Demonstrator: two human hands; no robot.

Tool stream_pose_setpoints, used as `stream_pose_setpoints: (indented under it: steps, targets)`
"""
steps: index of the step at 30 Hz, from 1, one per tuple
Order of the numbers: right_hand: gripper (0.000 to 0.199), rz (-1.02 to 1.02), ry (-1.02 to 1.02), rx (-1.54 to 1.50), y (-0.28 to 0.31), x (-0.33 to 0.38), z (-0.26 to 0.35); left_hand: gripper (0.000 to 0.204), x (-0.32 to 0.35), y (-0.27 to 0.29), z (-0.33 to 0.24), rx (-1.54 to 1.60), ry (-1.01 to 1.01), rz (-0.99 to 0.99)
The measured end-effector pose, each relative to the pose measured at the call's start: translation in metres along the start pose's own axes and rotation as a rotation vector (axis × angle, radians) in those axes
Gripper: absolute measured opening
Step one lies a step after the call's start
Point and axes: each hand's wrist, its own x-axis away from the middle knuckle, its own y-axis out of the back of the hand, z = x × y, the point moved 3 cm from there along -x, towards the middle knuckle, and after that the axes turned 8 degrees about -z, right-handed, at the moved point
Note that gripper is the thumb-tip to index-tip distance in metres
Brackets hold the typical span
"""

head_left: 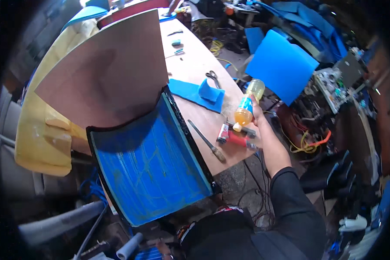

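Observation:
My right hand (256, 112) is wrapped round a clear plastic bottle (244, 113) with a blue label. The bottle is tilted with its white cap end low, and yellow-orange liquid gathers there. Just below it on the table lies a red tool (237, 138), its kind unclear. A long-handled brush (207, 142) lies to the left of that. Further left rests a curved blue foam panel (151, 162) with black edging, its surface streaked and glossy. At the lower edge shows what looks like my left hand (164, 248), dim, its fingers too unclear to read.
A wooden table (190, 56) carries scissors (212, 78) and blue foam offcuts (197, 94). A large brown sheet (112, 69) stands beyond the panel, beside a yellow foam piece (43, 125). Cables and clutter cover the floor at right, near a blue sheet (281, 65).

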Motion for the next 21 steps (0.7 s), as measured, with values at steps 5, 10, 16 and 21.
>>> stream_pose_setpoints:
  steps: [5, 10, 16, 21]
  targets:
    - [0.076, -0.406, 0.179, 0.462, 0.025, -0.128, -0.017, 0.054, 0.112, -0.008, 0.060, -0.108, 0.030, -0.071]
    - [0.073, -0.199, 0.239, 0.884, 0.026, -0.157, -0.036, 0.062, 0.168, 0.028, 0.038, 0.025, -0.001, -0.035]
    - [0.081, -0.017, -0.056, 0.853, 0.013, -0.148, -0.061, 0.064, 0.196, 0.023, 0.004, -0.064, 0.043, -0.303]
    - [0.089, 0.020, 0.014, 0.692, 0.004, -0.102, -0.034, 0.063, 0.177, 0.011, 0.010, -0.132, -0.056, -0.229]
